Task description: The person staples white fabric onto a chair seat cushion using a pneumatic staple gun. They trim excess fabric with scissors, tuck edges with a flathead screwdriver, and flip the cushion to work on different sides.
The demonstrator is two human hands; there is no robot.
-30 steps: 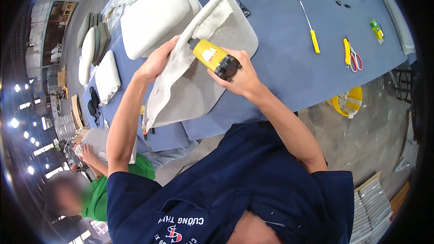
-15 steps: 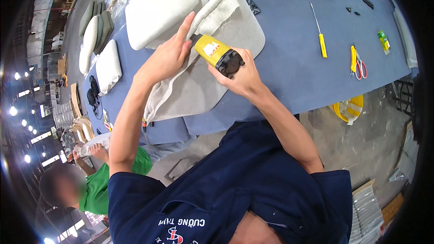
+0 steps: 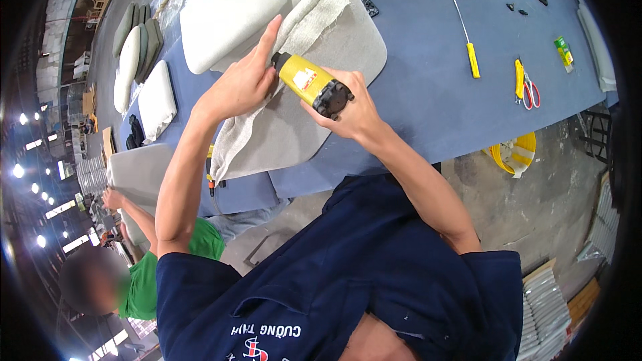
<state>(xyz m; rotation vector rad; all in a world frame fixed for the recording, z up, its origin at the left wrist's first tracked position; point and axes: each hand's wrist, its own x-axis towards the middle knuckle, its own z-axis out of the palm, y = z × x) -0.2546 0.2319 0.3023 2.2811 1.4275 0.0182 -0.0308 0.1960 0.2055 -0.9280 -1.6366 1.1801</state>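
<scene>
A seat cushion (image 3: 348,47) lies face down in front of me, grey on its underside, with pale woven fabric (image 3: 301,33) folded over its left edge. At that edge my left hand (image 3: 244,83) grips the cushion and fabric, index finger stretched along the rim, other fingers partly hidden. My right hand (image 3: 354,110) is wrapped around a yellow and black staple gun (image 3: 307,80). Its black nose meets the folded fabric right beside my left thumb. The gun's handle is hidden under its body and my hand.
White cushions (image 3: 234,13) are stacked at the back left. A yellow-handled screwdriver (image 3: 473,53), red-handled scissors (image 3: 530,90) and a small green box (image 3: 564,53) lie on the blue table (image 3: 428,113). Beside the table stands a yellow bucket (image 3: 525,154). At left, a co-worker in green (image 3: 144,281) handles a grey panel (image 3: 140,174).
The staple gun's nose and my left hand have shifted slightly down along the cushion's edge. The co-worker's hands have moved, and a large grey panel now shows there.
</scene>
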